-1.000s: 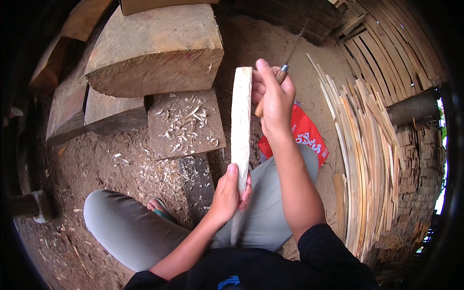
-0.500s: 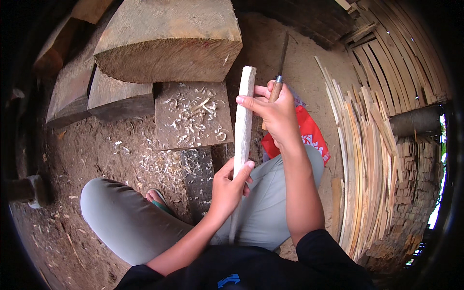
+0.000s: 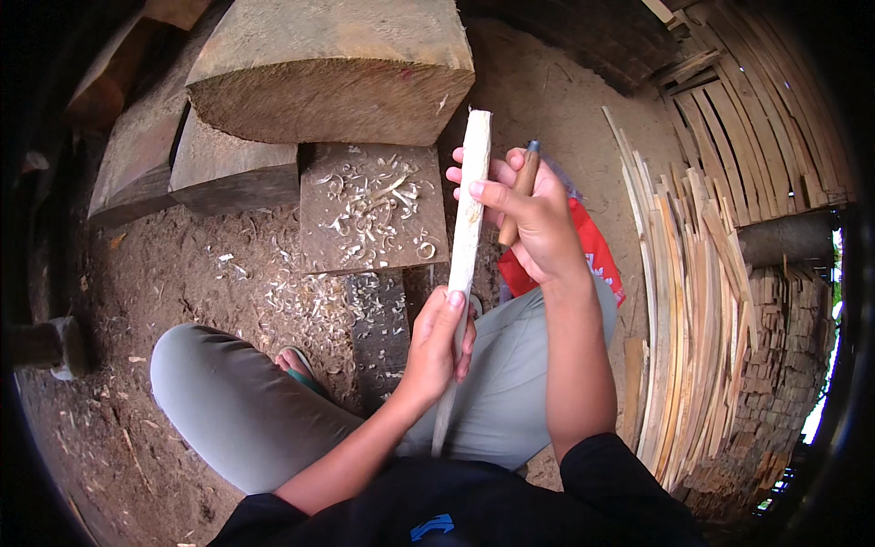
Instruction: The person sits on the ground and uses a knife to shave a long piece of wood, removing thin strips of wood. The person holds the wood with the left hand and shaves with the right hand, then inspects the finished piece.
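A long pale wooden stick (image 3: 467,246), whittled to rough facets, slants up from my lap. My left hand (image 3: 434,345) is closed around its lower part, thumb along the near face. Higher up, my right hand (image 3: 542,223) has its thumb on the stick and fingers passing behind it. The wooden handle of a knife (image 3: 521,191) with a metal collar lies in that same hand, between thumb and palm; its blade cannot be made out now. Beyond the stick, curled shavings cover a square wooden block (image 3: 314,242).
Large sawn timber blocks (image 3: 337,100) stand at the far left. A bundle of long thin wood strips (image 3: 674,337) lies on the right, beside stacked short pieces (image 3: 784,365). A red cloth or bag (image 3: 597,246) is behind my right forearm. Shavings litter the dirt floor (image 3: 182,273).
The stick's top has tilted slightly to the right, and both hands have shifted a little that way. The knife has turned in my right hand, so its long dark blade no longer shows.
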A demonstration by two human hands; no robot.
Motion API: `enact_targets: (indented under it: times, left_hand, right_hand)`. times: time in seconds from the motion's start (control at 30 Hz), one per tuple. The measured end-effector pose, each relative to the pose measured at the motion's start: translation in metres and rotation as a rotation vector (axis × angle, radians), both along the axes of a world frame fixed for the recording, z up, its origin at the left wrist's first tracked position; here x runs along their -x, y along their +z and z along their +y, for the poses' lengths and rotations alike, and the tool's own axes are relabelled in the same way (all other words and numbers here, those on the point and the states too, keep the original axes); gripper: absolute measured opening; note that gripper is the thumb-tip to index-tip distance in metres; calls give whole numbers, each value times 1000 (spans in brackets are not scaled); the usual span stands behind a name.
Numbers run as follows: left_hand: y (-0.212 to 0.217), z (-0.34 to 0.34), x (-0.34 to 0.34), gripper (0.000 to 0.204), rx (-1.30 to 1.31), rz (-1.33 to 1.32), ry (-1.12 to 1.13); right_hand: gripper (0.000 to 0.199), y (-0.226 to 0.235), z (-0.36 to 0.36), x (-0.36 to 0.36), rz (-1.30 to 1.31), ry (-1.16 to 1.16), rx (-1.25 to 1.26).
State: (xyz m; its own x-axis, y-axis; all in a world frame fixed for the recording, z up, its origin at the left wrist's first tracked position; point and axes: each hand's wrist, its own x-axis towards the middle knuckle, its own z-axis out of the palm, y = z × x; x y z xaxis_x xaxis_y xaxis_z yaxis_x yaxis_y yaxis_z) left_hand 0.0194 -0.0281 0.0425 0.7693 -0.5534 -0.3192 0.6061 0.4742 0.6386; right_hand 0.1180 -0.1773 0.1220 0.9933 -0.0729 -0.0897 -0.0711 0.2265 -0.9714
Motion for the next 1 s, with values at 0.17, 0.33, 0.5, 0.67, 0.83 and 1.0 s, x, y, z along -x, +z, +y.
enact_targets:
  times: [0.17, 0.33, 0.5, 0.67, 0.83, 1.0]
  left_hand:
    - [-6, -3, 0, 39, -145, -17, 125]
    - [-15, -3, -3, 39, -259, 3, 224]
    - [-19, -6, -7, 42, -317, 11, 193]
    - [-19, -4, -9, 42, -332, 8, 198]
    - [-21, 1, -19, 38, -265, 62, 130]
    - [-26, -2, -23, 37, -311, 36, 137]
  right_hand:
    - [39, -15, 3, 8, 2, 9, 226]
    - [26, -3, -6, 18, 151, -99, 480]
    - [47, -5, -28, 36, 124, -22, 707]
    - [37, 11, -36, 43, -24, 127, 1175]
    - [32, 12, -46, 29, -111, 277, 1268]
    - [28, 10, -54, 13, -56, 451, 1293]
